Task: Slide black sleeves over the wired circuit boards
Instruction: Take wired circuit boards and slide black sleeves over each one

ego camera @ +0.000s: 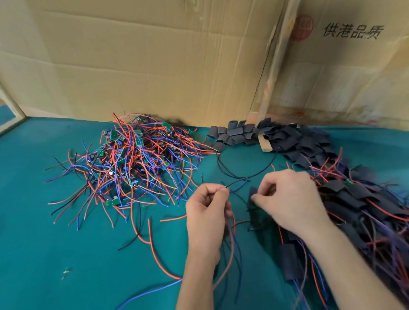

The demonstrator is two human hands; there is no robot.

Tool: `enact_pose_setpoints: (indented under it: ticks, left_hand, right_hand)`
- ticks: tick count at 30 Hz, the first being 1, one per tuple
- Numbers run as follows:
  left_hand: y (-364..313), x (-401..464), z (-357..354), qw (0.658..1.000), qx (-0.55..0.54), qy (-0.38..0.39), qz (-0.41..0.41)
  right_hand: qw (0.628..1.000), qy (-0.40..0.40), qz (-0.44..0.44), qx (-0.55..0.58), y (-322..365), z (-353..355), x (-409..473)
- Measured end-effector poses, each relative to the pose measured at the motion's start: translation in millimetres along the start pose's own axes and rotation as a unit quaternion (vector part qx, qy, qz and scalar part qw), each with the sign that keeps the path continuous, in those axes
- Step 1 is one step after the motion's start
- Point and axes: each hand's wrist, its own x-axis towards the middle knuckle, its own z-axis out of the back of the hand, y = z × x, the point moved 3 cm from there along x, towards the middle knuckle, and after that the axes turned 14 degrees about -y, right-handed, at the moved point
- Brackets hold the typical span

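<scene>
Your left hand [207, 213] sits near the middle of the green table [38, 232], fingers curled, thumb and forefinger pinching a thin dark wire [237, 182] that runs up and to the right from the fingertips. More red, blue and dark leads hang down below that same hand toward the near edge. Whether a circuit board is inside your fist you cannot tell; the fingers hide it.

Your right hand [292, 202] is just beside the left, a little to the right, fingers bent and pinching the upper edge of a black sleeve [254, 207]. The sleeve hangs between your two hands, apart from the left hand, blurred and dark, so its open end cannot be made out.

To the far left lies the heap of wired circuit boards [131, 162], small green boards tangled in red, blue and black leads that fan out over the table. At the far middle and right, against the cardboard wall [148, 63], lies the pile of empty black sleeves [268, 135], partly covering a wooden block [265, 145]. Along the right side, running from that pile down to the near edge under your right forearm, lies a heap of sleeved boards [365, 206] with their wires trailing.
</scene>
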Motion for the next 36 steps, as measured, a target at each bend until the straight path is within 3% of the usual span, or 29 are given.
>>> enact_pose_setpoints:
  ticks: [4,8,13,19,23,25,28,30,33,36]
  left_hand:
    - [2,2,0,1.000,0.003,-0.008,-0.010]
    - [7,3,1,0.995,0.086,-0.015,-0.057]
    - [8,3,2,0.985,0.142,-0.009,-0.103]
    - [5,2,4,0.987,0.130,-0.001,-0.089]
    - [4,4,5,0.990,0.112,-0.014,-0.083]
    - [4,4,4,0.991,0.103,-0.015,-0.083]
    - [5,3,1,0.995,0.076,-0.008,-0.063]
    - [4,2,0,0.996,0.069,-0.002,-0.058]
    - [4,1,0,0.996,0.064,0.004,-0.062]
    - [3,0,0,0.996,0.062,0.010,-0.064]
  right_hand:
    - [0.995,-0.031,0.023,0.089,3,-25,-17]
    - [0.972,-0.038,-0.038,0.230,7,-37,-27]
    - [0.851,-0.013,-0.217,0.479,4,-40,-29]
    - [0.791,0.075,-0.197,0.574,13,-41,-34]
    - [0.788,0.074,-0.187,0.582,15,-40,-34]
    - [0.801,0.023,-0.191,0.567,13,-34,-30]
    - [0.816,-0.153,-0.184,0.526,0,-9,-17]
    - [0.807,-0.245,-0.171,0.509,-9,12,-11]
    - [0.786,-0.307,-0.151,0.515,-13,36,-7]
    - [0.790,-0.308,-0.096,0.521,-4,48,-5]
